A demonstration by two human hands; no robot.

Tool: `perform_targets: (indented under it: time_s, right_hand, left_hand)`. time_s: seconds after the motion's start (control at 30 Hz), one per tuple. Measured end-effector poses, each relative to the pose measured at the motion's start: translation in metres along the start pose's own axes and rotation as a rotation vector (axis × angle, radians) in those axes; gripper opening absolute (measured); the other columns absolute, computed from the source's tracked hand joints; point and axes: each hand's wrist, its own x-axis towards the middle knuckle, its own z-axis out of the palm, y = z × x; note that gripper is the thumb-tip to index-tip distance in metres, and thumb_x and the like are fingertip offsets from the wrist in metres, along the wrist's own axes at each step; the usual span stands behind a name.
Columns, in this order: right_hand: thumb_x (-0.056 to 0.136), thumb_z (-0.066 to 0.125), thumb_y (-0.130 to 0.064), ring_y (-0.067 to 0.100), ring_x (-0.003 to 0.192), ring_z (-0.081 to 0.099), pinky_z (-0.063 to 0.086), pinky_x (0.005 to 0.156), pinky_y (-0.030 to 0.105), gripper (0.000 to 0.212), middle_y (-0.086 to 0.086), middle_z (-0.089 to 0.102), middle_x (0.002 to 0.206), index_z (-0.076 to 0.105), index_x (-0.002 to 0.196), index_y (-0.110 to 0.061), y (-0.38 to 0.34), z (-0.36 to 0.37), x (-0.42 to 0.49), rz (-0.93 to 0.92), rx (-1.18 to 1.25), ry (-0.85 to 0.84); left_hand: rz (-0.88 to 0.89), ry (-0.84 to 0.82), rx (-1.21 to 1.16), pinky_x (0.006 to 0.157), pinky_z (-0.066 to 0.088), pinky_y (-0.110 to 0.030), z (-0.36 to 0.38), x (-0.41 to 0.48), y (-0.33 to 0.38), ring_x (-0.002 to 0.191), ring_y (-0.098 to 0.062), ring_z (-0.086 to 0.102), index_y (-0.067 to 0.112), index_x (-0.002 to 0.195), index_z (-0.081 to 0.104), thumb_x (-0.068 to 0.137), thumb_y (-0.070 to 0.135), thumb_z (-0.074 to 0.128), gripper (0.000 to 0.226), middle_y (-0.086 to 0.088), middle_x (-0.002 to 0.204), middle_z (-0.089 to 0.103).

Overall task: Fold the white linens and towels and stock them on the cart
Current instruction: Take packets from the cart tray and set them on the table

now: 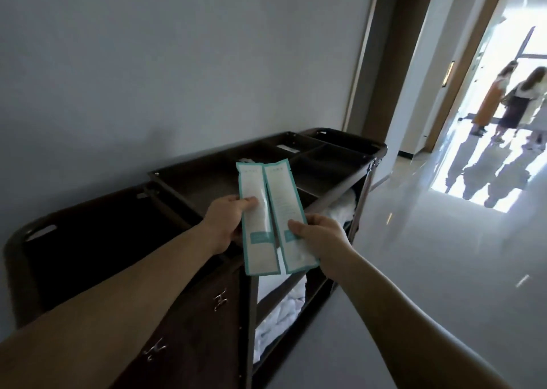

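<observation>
I hold two long white packets with teal borders side by side over the dark housekeeping cart (349, 147). My left hand (225, 226) grips the left packet (257, 220) with the thumb on its face. The right packet (285, 214) is pinched near its lower half by my right hand (321, 237). White linens (284, 308) lie on the cart's lower shelves, and more white cloth (344, 208) shows under the top tray. The top tray is split into several compartments.
The cart stands against a grey wall (177, 63), with a dark laundry bag (88, 240) at its near end. A glossy corridor floor (429, 270) runs to the right. Two people (503, 98) stand far down the hall in bright light.
</observation>
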Motion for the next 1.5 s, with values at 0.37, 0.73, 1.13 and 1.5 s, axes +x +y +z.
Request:
perform_targets:
  time_s: [0.37,0.73,1.13,1.5]
  right_hand:
    - [0.080,0.081,-0.016,0.027,0.080,0.075,0.062,0.075,0.041,0.021,0.008,0.077,0.089,0.071,0.098,-0.012,-0.032,-0.093,0.126,-0.054,0.018,0.101]
    - [0.077,0.084,-0.014,0.023,0.069,0.073,0.059,0.061,0.031,0.020,0.011,0.076,0.082,0.072,0.090,-0.005,-0.044,-0.170,0.236,0.031,-0.184,-0.154]
    - [0.073,0.087,-0.015,0.034,0.093,0.071,0.059,0.086,0.046,0.038,0.019,0.072,0.100,0.070,0.101,0.006,-0.056,-0.137,0.346,0.042,-0.562,-0.381]
    - [0.077,0.085,-0.013,0.030,0.096,0.065,0.054,0.078,0.035,0.036,0.014,0.067,0.096,0.066,0.099,0.008,-0.025,-0.103,0.401,0.095,-0.760,-0.555]
  left_hand:
    - [0.030,-0.100,0.039,0.080,0.056,-0.042,0.109,0.127,0.012,0.089,-0.029,0.067,0.006,0.101,0.066,0.092,0.014,0.065,0.012,-0.016,0.101,0.070]
    - [0.003,0.141,0.038,0.092,0.052,-0.053,0.174,0.179,0.019,0.099,-0.035,0.063,0.004,0.108,0.063,0.093,0.009,0.061,0.015,-0.018,0.106,0.065]
    - [0.102,0.487,0.035,0.067,0.042,-0.024,0.154,0.208,0.024,0.085,-0.012,0.059,0.009,0.090,0.066,0.089,0.009,0.068,0.003,-0.003,0.093,0.066]
    - [0.037,0.536,-0.015,0.086,0.052,-0.042,0.137,0.237,0.019,0.101,-0.028,0.064,0.007,0.101,0.067,0.090,0.013,0.067,0.013,-0.013,0.108,0.068]
